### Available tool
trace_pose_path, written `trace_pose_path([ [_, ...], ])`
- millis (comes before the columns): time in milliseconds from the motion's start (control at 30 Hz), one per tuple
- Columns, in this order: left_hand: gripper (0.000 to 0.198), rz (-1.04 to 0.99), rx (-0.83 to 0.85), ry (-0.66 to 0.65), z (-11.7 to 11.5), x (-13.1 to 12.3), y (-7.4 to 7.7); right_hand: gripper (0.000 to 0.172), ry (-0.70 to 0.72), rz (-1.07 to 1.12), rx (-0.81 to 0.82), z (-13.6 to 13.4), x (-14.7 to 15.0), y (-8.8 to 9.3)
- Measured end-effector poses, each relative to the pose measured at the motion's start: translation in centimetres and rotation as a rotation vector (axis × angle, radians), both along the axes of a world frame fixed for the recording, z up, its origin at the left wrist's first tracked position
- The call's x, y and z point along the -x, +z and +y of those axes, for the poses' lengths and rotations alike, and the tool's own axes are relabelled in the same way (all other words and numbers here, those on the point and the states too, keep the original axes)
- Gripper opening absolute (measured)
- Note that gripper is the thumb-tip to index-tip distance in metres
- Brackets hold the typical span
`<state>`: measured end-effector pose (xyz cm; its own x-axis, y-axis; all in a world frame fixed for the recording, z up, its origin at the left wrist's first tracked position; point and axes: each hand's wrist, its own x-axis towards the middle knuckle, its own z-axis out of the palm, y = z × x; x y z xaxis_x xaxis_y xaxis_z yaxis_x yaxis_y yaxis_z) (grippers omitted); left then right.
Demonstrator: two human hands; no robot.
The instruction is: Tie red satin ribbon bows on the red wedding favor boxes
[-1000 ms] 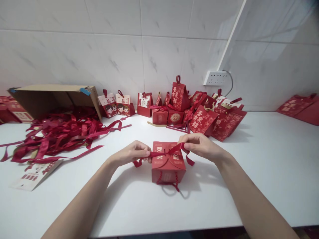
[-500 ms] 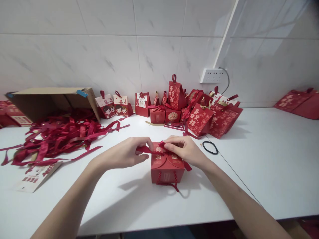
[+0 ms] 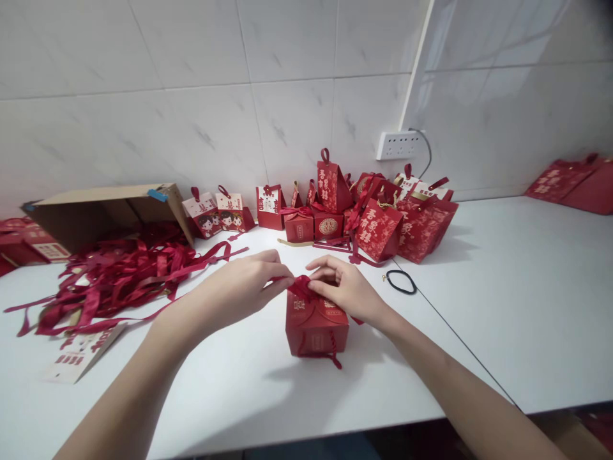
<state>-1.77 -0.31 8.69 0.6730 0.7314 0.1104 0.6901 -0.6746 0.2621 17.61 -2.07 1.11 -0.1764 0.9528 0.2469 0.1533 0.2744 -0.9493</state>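
Observation:
A red gift box (image 3: 316,329) with gold lettering and a twisted cord on its front stands upright before me on the white table. Across its top lies a red ribbon (image 3: 301,285), gathered in a loop or knot at the middle. My left hand (image 3: 261,279) pinches the ribbon at the box's left side. From the right, my right hand (image 3: 342,287) grips the ribbon near the knot between thumb and fingers. A short ribbon tail shows below the right hand; the far side of the box is hidden.
Left, a cardboard box (image 3: 108,201) lies on its side with a heap of red ribbons (image 3: 129,275) spilling out. A printed card (image 3: 83,351) lies nearer. Several red gift boxes (image 3: 330,185) stand along the wall. A black bracelet (image 3: 401,282) lies right, below a power strip (image 3: 397,145).
The ribbon on the box top has bunched into a loop or knot. My left hand has closed into a pinch closer to it. The view has tilted slightly.

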Motion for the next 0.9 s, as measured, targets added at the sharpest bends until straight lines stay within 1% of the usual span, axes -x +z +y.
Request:
trace_pose_path([
  [133,0.026,-0.003,0.000,0.013,-0.2,-0.4,0.4,0.011,0.032,-0.011,-0.034,0.0,0.1,0.1],
  [233,0.027,-0.025,-0.004,-0.045,-0.2,-1.0,0.7,0.011,0.036,-0.035,-0.074,-0.1,0.1,0.1],
  [333,0.027,-0.050,-0.011,-0.113,0.4,-1.9,0.6,0.012,0.045,-0.038,-0.104,-0.1,0.1,0.0],
  [433,0.028,-0.095,0.008,-0.118,1.4,-2.5,0.1,0.013,0.060,0.017,-0.100,0.1,0.1,-0.3],
  [500,0.026,-0.165,0.079,-0.120,2.1,-2.6,-0.5,0.019,0.062,0.078,-0.077,0.2,0.2,-0.6],
  [567,0.025,-0.281,0.167,-0.114,2.7,-2.6,-1.4,0.027,0.059,0.133,-0.040,0.4,0.2,-0.8],
  [667,0.023,-0.475,0.268,-0.043,3.3,-2.6,-3.1,0.035,0.062,0.201,0.016,0.5,0.3,-1.0],
  [800,0.018,-0.621,0.326,0.016,3.5,-2.7,-5.5,0.036,0.067,0.261,0.038,0.5,0.5,-1.0],
  [900,0.017,-0.697,0.320,0.036,3.2,-2.7,-6.7,0.035,0.040,0.277,0.043,0.4,0.5,-0.9],
])
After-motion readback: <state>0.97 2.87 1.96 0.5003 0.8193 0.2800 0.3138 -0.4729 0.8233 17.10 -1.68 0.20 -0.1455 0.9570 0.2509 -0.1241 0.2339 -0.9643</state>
